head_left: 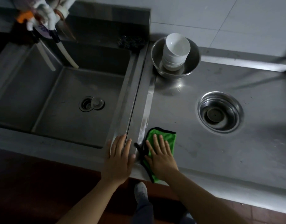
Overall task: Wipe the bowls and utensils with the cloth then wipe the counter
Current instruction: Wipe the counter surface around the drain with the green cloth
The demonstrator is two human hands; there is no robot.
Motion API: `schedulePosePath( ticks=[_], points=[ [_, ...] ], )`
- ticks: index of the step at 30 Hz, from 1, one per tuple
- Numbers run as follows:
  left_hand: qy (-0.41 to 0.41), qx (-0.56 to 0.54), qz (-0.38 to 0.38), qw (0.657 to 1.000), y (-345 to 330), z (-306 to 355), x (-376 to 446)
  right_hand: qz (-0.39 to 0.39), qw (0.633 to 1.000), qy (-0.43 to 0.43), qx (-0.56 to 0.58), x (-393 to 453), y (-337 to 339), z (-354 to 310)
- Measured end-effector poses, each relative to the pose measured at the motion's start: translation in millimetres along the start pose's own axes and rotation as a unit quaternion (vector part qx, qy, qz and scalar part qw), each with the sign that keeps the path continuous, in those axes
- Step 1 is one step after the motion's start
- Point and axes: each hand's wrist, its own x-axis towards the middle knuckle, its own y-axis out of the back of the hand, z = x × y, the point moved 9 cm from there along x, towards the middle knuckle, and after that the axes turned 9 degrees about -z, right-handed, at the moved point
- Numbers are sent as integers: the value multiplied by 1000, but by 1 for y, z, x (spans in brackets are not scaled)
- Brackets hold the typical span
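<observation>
Cloth: the green cloth (164, 139) with a black edge lies flat on the steel counter (211, 156), at the near edge, just right of the raised seam beside the sink; its near end hangs slightly over the counter's front lip.
Right hand: the right hand (160, 157) lies palm down on the cloth, fingers straight and spread, pressing it to the counter, gripping nothing.
Left hand: the left hand (118, 159) rests flat on the rim between sink and counter, fingers straight, released, just left of the cloth and not touching it.
Bowls: a stack of white bowls (175, 52) stands tilted inside a metal basin (192, 65) at the far end of the counter, well apart from the cloth.
Counter drain: a round recessed metal drain (219, 112) sits to the right, between basin and cloth in depth.
Sink: the steel sink (47, 97) fills the left side, with a round strainer (91, 103) in its floor.
Far left: white taps and hoses (47, 15) hang over the sink; a dark scrubber (131, 42) lies on the far rim.
Below: a grey shoe (140, 191) shows on the reddish floor.
</observation>
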Motion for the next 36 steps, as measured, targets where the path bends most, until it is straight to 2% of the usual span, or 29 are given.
schedulePosePath(
  ticks=[7,14,19,23,28,34,36],
  points=[
    [-8,15,17,1000,-2,0,2,34,999,-26,-26,56,29,2],
    [-18,39,32,999,0,4,3,63,996,-60,16,111,71,39],
    [-31,16,50,998,6,8,3,77,987,-96,101,147,100,54],
    [-35,-2,53,998,8,5,2,77,978,-107,162,165,110,41],
    [-38,-15,61,997,7,4,-1,82,983,-13,162,125,84,-8],
    [-29,-68,67,995,10,-3,-4,18,990,15,140,44,25,-51],
    [-28,-83,66,994,12,-3,-4,-9,995,20,100,17,7,-60]
  ],
)
